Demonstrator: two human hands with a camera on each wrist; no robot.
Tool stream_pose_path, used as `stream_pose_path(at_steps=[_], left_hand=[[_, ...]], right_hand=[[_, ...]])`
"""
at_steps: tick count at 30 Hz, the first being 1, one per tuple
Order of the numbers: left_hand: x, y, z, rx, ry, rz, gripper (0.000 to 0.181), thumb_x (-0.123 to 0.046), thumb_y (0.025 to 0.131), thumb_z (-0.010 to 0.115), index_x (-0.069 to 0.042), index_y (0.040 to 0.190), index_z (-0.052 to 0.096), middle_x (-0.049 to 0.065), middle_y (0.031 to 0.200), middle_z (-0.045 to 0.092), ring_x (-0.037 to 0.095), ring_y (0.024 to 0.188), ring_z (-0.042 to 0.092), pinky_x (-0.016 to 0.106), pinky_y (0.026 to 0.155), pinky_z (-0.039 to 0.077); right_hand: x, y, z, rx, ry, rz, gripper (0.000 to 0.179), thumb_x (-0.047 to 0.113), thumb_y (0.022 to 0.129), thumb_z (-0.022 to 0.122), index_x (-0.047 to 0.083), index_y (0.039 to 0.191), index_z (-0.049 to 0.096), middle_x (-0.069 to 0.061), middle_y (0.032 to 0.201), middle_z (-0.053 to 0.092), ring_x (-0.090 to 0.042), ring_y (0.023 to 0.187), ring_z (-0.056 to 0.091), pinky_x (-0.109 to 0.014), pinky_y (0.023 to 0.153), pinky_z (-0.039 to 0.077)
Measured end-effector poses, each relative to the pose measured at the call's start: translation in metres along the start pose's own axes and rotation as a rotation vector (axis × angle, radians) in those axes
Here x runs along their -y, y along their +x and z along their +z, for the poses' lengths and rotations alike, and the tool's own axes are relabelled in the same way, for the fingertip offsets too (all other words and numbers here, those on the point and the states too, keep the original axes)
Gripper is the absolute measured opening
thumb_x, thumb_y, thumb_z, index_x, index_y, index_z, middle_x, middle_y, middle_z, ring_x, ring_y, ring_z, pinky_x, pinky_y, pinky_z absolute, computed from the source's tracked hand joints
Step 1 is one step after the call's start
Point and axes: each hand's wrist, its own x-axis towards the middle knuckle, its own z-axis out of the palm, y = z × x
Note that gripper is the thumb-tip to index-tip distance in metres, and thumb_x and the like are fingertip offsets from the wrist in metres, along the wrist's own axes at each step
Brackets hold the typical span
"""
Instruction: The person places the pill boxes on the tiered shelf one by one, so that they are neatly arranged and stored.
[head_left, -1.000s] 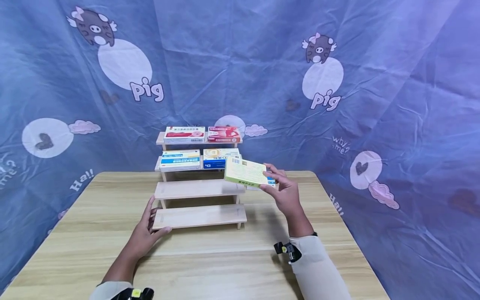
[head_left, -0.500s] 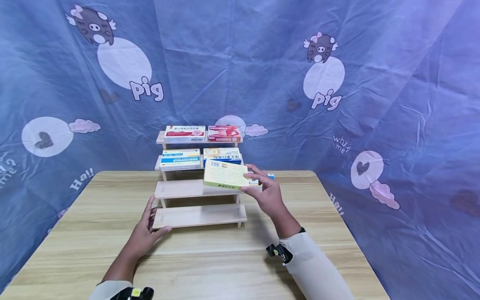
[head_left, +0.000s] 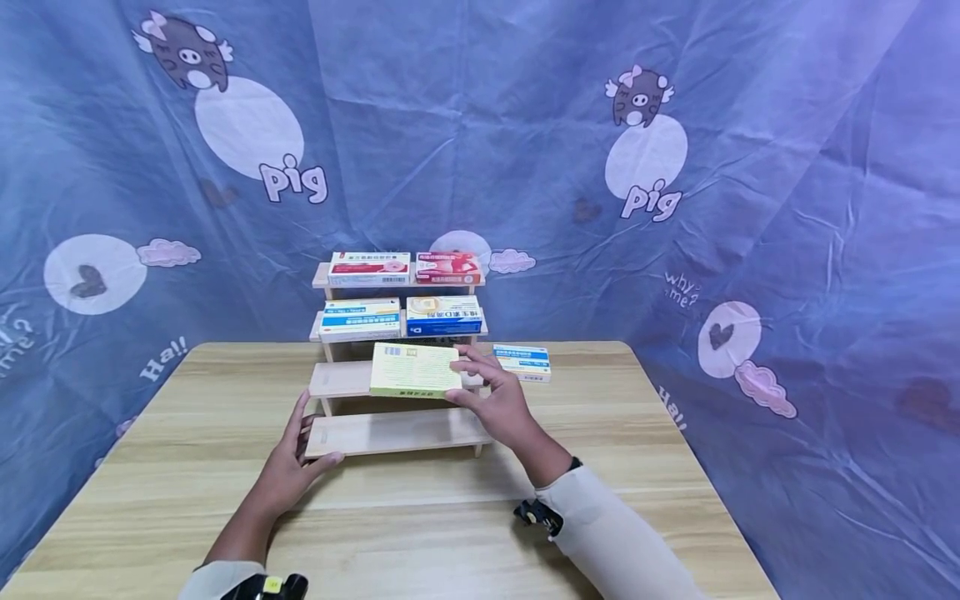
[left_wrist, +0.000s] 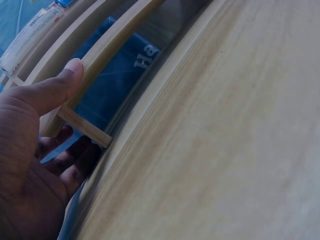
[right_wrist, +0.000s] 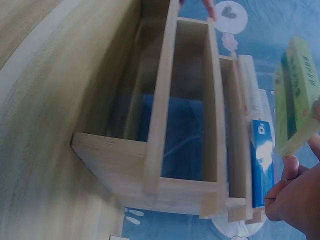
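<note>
In the head view, my right hand point(head_left: 504, 407) pinches the right end of a yellow-green medicine box point(head_left: 414, 368). The box overlaps the third tier of a stepped wooden rack point(head_left: 393, 433). In the right wrist view the same medicine box point(right_wrist: 296, 95) stands out at the right edge, apart from the tiers. My left hand point(head_left: 288, 467) holds the left end of the rack's lowest tier. Seen from the left wrist, its thumb lies over the board and the other fingers curl below, beside the rack's leg point(left_wrist: 85, 126).
On the top tier sit a red-and-white box point(head_left: 370, 268) and a red box point(head_left: 448, 268). Below them lie a blue-and-white box point(head_left: 361, 319) and a vitamin D box point(head_left: 443, 315). Another blue-and-white box point(head_left: 522, 363) lies on the table, right of the rack. A blue curtain point(head_left: 465, 150) hangs behind.
My right hand has carried the yellow-green medicine box left and slightly down, from the rack's right side to over the third tier. The left hand has stayed put.
</note>
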Motion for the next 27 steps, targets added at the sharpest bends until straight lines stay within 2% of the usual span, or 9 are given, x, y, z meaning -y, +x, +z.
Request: stream_pose_path(at_steps=[4,7,13,20,25,27], left_hand=[[-0.001,0.0,0.001,-0.001,-0.001,-0.009,0.126,-0.023,0.097,0.086,-0.036,0.176,-0.011,0.031,0.166,0.038,0.052,0.15,0.047,0.001,0.097,0.04],[-0.001,-0.001,0.002,-0.001,-0.007,-0.014,0.126,-0.023,0.097,0.086,-0.037,0.176,-0.011,0.032,0.166,0.037,0.052,0.151,0.047,0.0,0.096,0.039],[0.0,0.0,0.002,-0.001,-0.003,-0.019,0.125,-0.028,0.098,0.085,-0.04,0.175,-0.012,0.031,0.168,0.036,0.051,0.152,0.045,-0.002,0.097,0.037],[0.002,0.001,0.002,-0.01,0.008,-0.014,0.124,-0.029,0.098,0.085,-0.039,0.175,-0.012,0.032,0.167,0.036,0.052,0.151,0.045,-0.001,0.098,0.037],[0.002,0.001,0.001,-0.009,0.015,-0.025,0.124,-0.031,0.098,0.085,-0.04,0.175,-0.012,0.032,0.169,0.034,0.052,0.154,0.043,-0.001,0.097,0.035],[0.002,0.001,0.002,-0.005,0.016,-0.025,0.125,-0.031,0.098,0.085,-0.038,0.175,-0.012,0.031,0.169,0.035,0.052,0.153,0.044,-0.002,0.097,0.035]], right_hand=[[-0.005,0.003,0.012,0.025,-0.011,0.012,0.042,0.009,0.088,0.091,0.005,0.128,0.08,-0.008,0.16,0.063,-0.032,0.155,0.05,-0.051,0.126,0.042],[-0.009,0.006,0.021,0.033,-0.023,0.012,0.041,0.009,0.089,0.09,0.005,0.128,0.08,-0.009,0.159,0.064,-0.033,0.151,0.053,-0.05,0.122,0.046],[-0.012,0.012,0.039,0.057,-0.061,0.006,0.041,0.013,0.092,0.089,0.006,0.131,0.079,-0.008,0.158,0.064,-0.032,0.149,0.053,-0.048,0.121,0.047],[-0.015,0.02,0.061,0.091,-0.089,-0.022,0.042,0.017,0.095,0.087,0.004,0.133,0.077,-0.013,0.16,0.062,-0.032,0.148,0.054,-0.052,0.119,0.051],[-0.017,0.025,0.075,0.099,-0.127,-0.023,0.042,0.022,0.095,0.087,0.008,0.133,0.078,-0.005,0.162,0.061,-0.027,0.14,0.056,-0.06,0.125,0.035],[-0.017,0.026,0.079,0.099,-0.133,-0.029,0.042,0.021,0.095,0.087,0.008,0.133,0.078,-0.007,0.162,0.06,-0.028,0.138,0.057,-0.063,0.124,0.031]])
